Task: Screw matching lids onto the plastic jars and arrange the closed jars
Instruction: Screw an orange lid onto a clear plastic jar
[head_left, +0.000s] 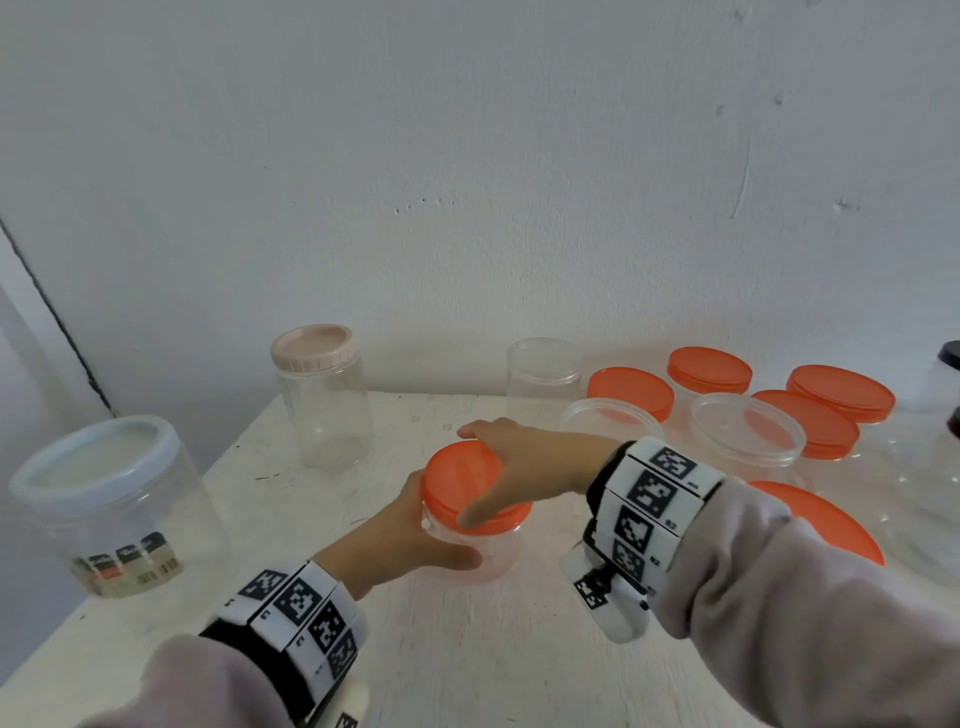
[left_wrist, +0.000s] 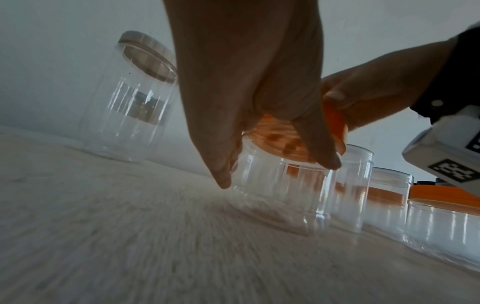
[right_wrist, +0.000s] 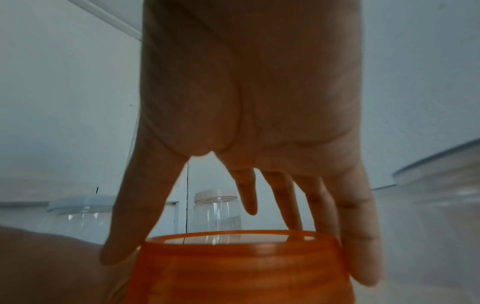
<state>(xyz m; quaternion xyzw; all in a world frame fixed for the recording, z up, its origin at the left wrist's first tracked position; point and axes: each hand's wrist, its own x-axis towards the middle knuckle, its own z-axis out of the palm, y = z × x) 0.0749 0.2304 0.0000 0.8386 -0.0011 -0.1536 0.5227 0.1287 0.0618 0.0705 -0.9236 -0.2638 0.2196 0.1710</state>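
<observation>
While the rough, off-white table (head_left: 467, 649) carries the lot, we start far left with a wide clear plastic jar (head_left: 111, 519), pale blue lid on, a printed label low on its wall. Next along, a tall, smooth cylindrical jar (head_left: 330, 410) topped with a ribbed pinkish-beige lid (head_left: 313, 347), standing close to the white plaster wall.

Centre stage now: the left hand (head_left: 400, 540) wraps round the body of a small clear jar (head_left: 493, 553), fingers and thumb curled on its glossy wall. On top sits the round orange lid (head_left: 467, 480), translucent with a ridged skirt, and the right hand (head_left: 524, 460) grips it from above, thumb on the near rim, fingers draped over the far side. Whether it is fully threaded, I can't tell.

Further right, an open tall jar (head_left: 543, 379), two open wide tubs, and a cluster of flat orange lids on low clear jars.
</observation>
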